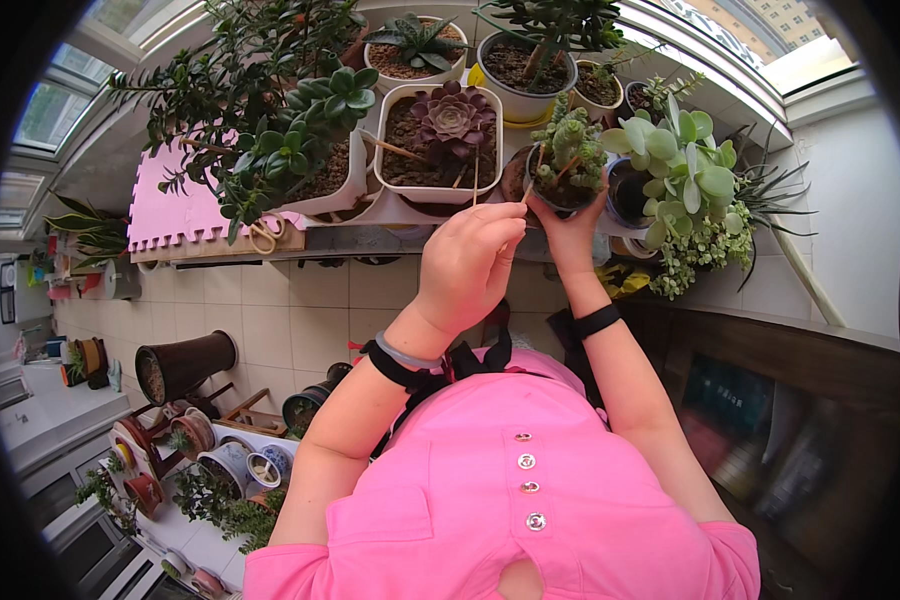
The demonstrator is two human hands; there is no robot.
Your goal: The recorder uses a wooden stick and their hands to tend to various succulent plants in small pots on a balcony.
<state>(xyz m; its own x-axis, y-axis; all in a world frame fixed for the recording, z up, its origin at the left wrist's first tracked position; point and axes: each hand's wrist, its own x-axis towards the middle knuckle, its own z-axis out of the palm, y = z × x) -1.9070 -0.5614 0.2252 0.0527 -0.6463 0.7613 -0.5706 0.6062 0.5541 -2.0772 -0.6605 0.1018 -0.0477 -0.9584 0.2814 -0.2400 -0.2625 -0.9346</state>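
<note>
My right hand [576,225] grips the rim and near side of a small round pot [562,210] holding a bushy green succulent [570,154]. Thin wooden sticks stand among its stems. Just left of it, my left hand [469,259] has its fingers closed on a thin wooden stick [527,193], whose end points at the pot; most of the stick is hidden by the fingers. Behind my left hand is a square white pot [379,161] with a dark purple rosette succulent [452,120]. Sticks lean in its soil too, one of them passing down behind my left hand.
Several potted plants crowd the shelf, among them a pale round-leaved succulent [690,157] on the right and a jade plant [285,150] on the left. Scissors with tan handles [267,232] lie by a pink foam mat [172,195]. A dark tall pot [187,364] lies at lower left.
</note>
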